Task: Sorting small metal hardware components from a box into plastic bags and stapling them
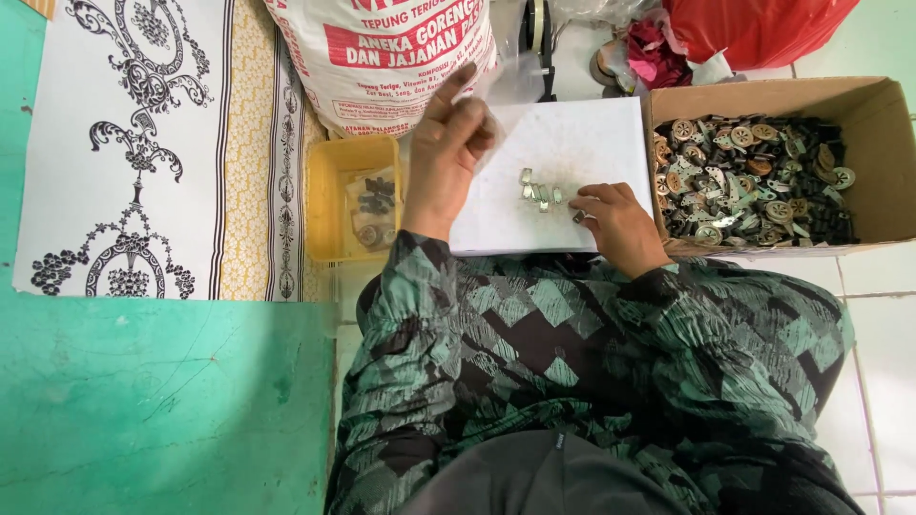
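Head view, looking down at a lap; left hand point(448, 153) raised over the white board's point(582, 143) left edge, fingertips pinched on something too small to tell; right hand point(615, 221) resting on the board, fingers curled onto small metal pieces point(540, 191) lying in a row mid-board; cardboard box point(873, 124) of mixed metal parts just right; yellow tub point(329, 205) left; printed sack point(382, 57) behind.

White tiled floor point(883, 381), green mat point(143, 410), patterned cloth point(134, 143).
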